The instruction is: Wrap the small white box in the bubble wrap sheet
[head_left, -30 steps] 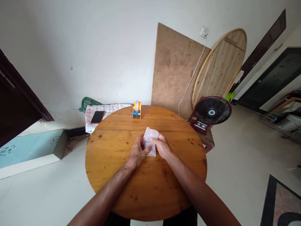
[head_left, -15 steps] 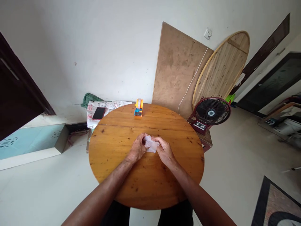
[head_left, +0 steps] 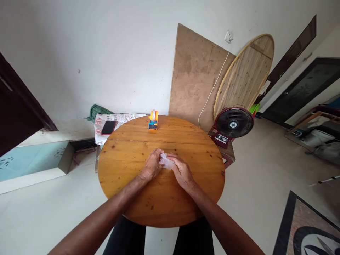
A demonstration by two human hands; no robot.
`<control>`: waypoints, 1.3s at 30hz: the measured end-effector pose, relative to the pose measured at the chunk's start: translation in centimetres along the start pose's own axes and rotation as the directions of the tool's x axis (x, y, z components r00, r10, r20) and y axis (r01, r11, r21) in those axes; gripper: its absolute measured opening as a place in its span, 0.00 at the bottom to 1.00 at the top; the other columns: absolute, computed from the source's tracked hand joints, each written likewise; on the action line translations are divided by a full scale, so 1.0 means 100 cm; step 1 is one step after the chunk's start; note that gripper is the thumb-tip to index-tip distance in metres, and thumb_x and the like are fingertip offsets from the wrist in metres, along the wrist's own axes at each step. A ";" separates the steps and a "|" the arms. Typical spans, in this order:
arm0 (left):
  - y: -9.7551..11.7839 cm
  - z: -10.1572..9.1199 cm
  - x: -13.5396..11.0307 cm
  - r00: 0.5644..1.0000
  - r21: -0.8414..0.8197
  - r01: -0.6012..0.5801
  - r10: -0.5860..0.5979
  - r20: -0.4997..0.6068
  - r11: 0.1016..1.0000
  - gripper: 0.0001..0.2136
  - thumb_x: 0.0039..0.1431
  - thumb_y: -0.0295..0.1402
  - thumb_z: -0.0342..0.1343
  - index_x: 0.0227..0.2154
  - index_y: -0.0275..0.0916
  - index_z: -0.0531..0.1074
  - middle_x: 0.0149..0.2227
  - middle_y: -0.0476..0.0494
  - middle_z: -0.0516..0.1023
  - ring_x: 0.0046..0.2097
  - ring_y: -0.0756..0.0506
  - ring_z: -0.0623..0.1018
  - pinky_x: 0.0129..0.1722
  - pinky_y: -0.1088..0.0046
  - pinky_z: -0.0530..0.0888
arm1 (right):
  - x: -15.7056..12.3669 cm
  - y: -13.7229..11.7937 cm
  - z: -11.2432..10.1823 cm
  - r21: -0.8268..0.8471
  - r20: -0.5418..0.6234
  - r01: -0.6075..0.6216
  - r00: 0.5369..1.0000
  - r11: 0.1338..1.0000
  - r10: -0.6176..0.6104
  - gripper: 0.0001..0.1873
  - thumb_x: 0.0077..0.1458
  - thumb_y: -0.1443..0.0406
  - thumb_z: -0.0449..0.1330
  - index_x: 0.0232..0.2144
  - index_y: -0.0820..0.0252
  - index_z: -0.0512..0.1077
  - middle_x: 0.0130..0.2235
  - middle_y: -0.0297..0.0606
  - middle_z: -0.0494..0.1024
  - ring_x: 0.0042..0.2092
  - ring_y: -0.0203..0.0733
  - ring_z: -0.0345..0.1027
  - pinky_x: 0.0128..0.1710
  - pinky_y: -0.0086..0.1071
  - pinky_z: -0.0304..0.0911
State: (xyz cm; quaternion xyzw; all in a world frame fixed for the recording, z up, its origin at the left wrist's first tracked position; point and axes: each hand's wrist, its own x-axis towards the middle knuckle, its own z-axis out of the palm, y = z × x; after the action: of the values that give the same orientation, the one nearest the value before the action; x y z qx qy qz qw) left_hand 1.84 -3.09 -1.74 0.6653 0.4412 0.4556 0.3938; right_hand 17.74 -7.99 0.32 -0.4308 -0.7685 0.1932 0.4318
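Both of my hands meet at the middle of a round wooden table (head_left: pixel 127 173). Between them is a small crumpled clear plastic bag (head_left: pixel 166 161), bunched up tight. My left hand (head_left: pixel 151 167) has its fingers curled onto the bag's left side. My right hand (head_left: pixel 181 170) pinches the bag's right side. Most of the bag is hidden by my fingers.
A small orange and blue object (head_left: pixel 153 120) stands at the table's far edge. Beyond the table's left, a dark phone (head_left: pixel 108 126) lies on a printed white sack. A dark red fan (head_left: pixel 233 124) sits on a stool at the right. Boards lean on the wall.
The plastic bag was spread out larger between my hands a second ago; now it is squeezed into a small wad. My hands have closed in together around it.
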 end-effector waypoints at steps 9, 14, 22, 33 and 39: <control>0.016 -0.036 -0.015 0.953 0.250 -0.265 0.213 0.217 0.931 0.14 0.51 0.27 0.55 0.42 0.41 0.74 0.50 0.39 0.73 0.54 0.39 0.70 0.55 0.60 0.66 | -0.006 0.003 -0.006 -0.143 0.100 0.114 0.990 0.983 -0.101 0.22 0.58 0.73 0.47 0.52 0.58 0.71 0.56 0.41 0.72 0.62 0.41 0.58 0.62 0.41 0.56; 0.008 -0.053 -0.031 0.897 0.523 -0.424 0.264 0.355 0.739 0.23 0.57 0.31 0.54 0.57 0.44 0.67 0.61 0.37 0.65 0.61 0.36 0.66 0.61 0.51 0.61 | -0.015 -0.002 -0.008 -0.363 0.247 0.196 0.963 0.911 -0.109 0.30 0.56 0.69 0.53 0.61 0.59 0.59 0.63 0.43 0.62 0.66 0.47 0.48 0.64 0.46 0.49; -0.002 -0.053 -0.016 0.834 0.494 -0.526 0.306 0.459 0.693 0.26 0.55 0.28 0.55 0.58 0.39 0.64 0.66 0.35 0.55 0.63 0.37 0.62 0.61 0.57 0.63 | -0.016 0.006 -0.012 -0.482 0.350 0.276 0.931 0.831 -0.106 0.29 0.59 0.69 0.52 0.63 0.62 0.56 0.65 0.45 0.59 0.67 0.49 0.46 0.64 0.46 0.47; -0.006 -0.029 0.015 0.871 0.068 -0.333 0.279 0.404 0.941 0.27 0.53 0.28 0.55 0.58 0.39 0.65 0.57 0.37 0.69 0.58 0.40 0.69 0.58 0.61 0.65 | 0.006 0.032 -0.012 -0.241 0.199 0.159 0.974 0.957 -0.112 0.31 0.52 0.73 0.54 0.59 0.57 0.61 0.60 0.43 0.65 0.63 0.45 0.55 0.61 0.43 0.52; 0.013 -0.025 0.048 0.878 -0.076 0.261 -0.204 0.434 0.962 0.19 0.49 0.41 0.60 0.41 0.33 0.75 0.33 0.43 0.78 0.33 0.45 0.76 0.33 0.71 0.73 | 0.048 0.043 -0.026 0.395 0.307 -0.292 0.935 0.871 0.175 0.30 0.49 0.64 0.64 0.55 0.57 0.64 0.51 0.41 0.74 0.49 0.44 0.70 0.50 0.38 0.65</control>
State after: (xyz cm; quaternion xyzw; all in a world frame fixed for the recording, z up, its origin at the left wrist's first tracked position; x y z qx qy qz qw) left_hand 0.69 1.35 1.41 0.6627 0.3911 0.2785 0.5747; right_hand 20.82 -1.84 1.22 -0.3848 -0.6979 0.4658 0.3846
